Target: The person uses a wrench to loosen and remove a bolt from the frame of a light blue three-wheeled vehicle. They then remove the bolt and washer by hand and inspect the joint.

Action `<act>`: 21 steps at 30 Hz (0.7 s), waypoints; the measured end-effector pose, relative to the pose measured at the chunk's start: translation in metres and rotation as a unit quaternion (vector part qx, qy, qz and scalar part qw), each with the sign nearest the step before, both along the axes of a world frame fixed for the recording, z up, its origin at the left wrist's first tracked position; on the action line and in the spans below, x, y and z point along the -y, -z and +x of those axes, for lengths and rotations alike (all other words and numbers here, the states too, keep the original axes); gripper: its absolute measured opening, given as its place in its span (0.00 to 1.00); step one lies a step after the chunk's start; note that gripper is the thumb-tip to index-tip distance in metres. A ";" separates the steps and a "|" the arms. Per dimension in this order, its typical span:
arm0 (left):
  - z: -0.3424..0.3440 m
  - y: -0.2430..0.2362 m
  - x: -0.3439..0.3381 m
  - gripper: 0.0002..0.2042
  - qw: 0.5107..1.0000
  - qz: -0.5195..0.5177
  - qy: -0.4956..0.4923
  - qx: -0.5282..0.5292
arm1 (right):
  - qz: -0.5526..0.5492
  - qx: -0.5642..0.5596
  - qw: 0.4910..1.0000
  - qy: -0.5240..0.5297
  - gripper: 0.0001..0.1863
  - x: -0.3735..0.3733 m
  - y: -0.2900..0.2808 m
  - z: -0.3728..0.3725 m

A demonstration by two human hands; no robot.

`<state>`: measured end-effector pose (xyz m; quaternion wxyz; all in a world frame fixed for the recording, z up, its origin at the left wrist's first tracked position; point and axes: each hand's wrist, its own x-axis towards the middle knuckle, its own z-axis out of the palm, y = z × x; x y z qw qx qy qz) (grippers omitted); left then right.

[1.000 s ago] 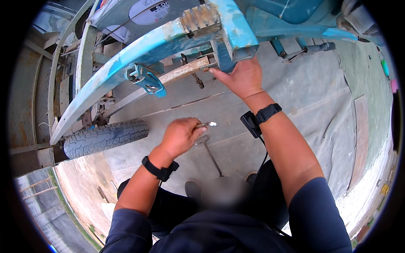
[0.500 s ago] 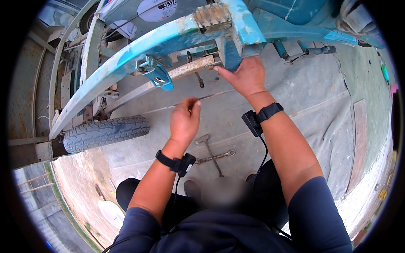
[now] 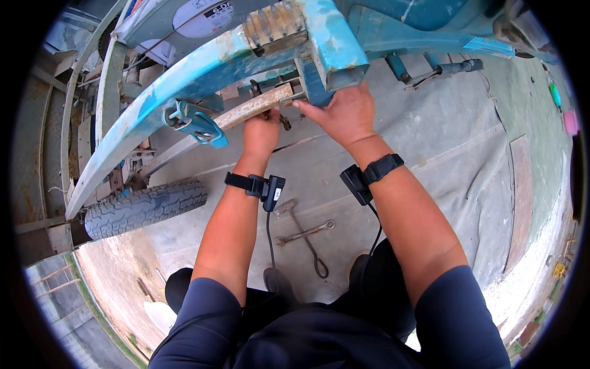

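Observation:
My left hand (image 3: 261, 132) reaches up under a rusty flat metal bar (image 3: 246, 109) on a blue painted vehicle frame (image 3: 203, 67), its fingers curled against the bar; whether it holds something small is hidden. My right hand (image 3: 341, 114) presses on the end of the same bar, just below a blue square tube (image 3: 335, 52). Both wrists carry black straps with small black devices. A blue shackle-like clamp (image 3: 193, 121) hangs on the frame left of my left hand.
Two wrenches (image 3: 304, 234) lie crossed on the grey concrete floor between my forearms. A black tyre (image 3: 144, 206) sits at the left. A grey metal lever (image 3: 448, 69) sticks out at the upper right. My knees are at the bottom.
My left hand has risen from near the floor up to the rusty bar. My right hand has stayed at the bar's end. The view has shifted slightly closer to the frame.

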<state>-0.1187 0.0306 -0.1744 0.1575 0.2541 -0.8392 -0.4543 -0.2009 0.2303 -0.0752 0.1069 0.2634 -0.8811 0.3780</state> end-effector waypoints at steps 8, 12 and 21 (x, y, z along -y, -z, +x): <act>0.000 -0.005 -0.002 0.12 0.987 -0.140 0.060 0.049 | -0.013 0.004 1.000 0.010 0.40 -0.002 0.001 0.000; 0.005 -0.008 0.013 0.11 0.984 -0.018 0.141 0.112 | 0.003 0.001 1.000 0.003 0.40 -0.001 0.001 0.000; -0.002 -0.057 0.010 0.17 0.860 -0.019 0.337 0.383 | 0.006 -0.007 1.000 0.004 0.40 -0.003 0.002 -0.001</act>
